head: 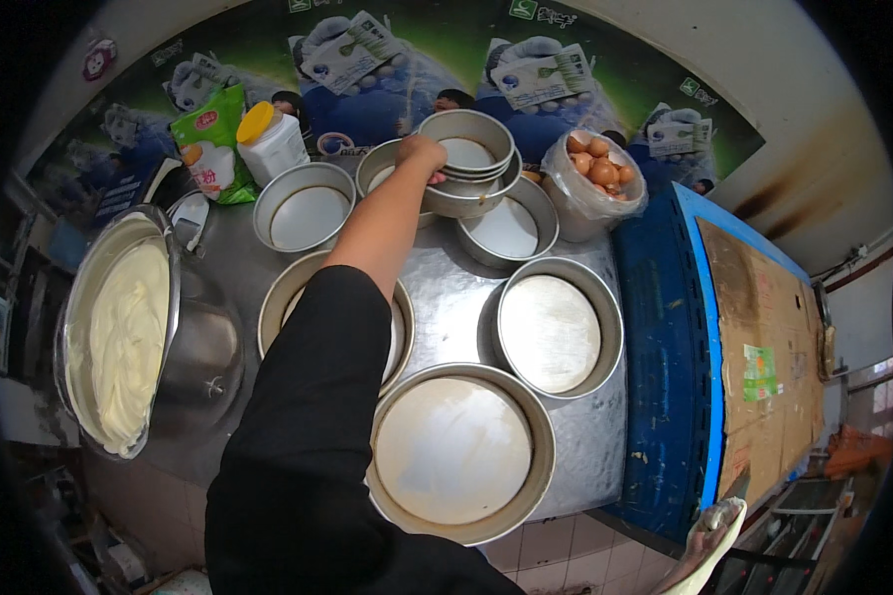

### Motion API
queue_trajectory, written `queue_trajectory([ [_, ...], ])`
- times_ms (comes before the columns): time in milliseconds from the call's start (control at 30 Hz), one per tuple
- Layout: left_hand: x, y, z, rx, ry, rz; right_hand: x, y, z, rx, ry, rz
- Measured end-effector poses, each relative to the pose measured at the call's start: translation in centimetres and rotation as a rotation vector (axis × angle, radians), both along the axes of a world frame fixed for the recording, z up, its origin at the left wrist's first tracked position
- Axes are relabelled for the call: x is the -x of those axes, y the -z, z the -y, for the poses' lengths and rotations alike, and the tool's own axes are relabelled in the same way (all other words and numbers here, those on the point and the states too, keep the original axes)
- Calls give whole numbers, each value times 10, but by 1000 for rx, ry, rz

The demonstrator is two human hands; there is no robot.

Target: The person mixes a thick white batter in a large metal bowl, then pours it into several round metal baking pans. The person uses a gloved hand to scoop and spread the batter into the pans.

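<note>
My left hand (422, 155) reaches across the steel table and grips the rim of the upper round cake pans (467, 141), stacked inside a wider pan (476, 202). At the lower right edge, what appears to be my right hand (707, 532) is smeared with pale batter; its fingers and any held thing are unclear. Separate round metal pans stand about the table: a large one (454, 450) nearest me, one at right (551, 333), one behind it (506, 229), and one at back left (305, 207). My left forearm partly hides another pan (274, 309).
A deep steel bowl of pale batter (126, 342) stands left. Behind are a green bag (223, 149), a yellow-lidded jar (271, 145) and a plastic-lined bucket of eggs (599, 175). A blue cabinet topped with cardboard (763, 349) borders the table's right side.
</note>
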State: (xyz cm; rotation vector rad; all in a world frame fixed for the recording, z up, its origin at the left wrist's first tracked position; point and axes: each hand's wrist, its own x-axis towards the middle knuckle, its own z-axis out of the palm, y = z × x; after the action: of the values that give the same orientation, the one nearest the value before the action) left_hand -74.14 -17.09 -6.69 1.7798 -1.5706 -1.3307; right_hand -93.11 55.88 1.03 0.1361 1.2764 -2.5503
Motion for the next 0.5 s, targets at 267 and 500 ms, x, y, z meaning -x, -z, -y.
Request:
queue_trajectory([
  [267,-41,-80,-12,217,-119,-583,-9,-9,-2,-168,-130,-86],
  [500,-145,-66,22,229,-479,-465,-9,4,22,-93,266,139],
])
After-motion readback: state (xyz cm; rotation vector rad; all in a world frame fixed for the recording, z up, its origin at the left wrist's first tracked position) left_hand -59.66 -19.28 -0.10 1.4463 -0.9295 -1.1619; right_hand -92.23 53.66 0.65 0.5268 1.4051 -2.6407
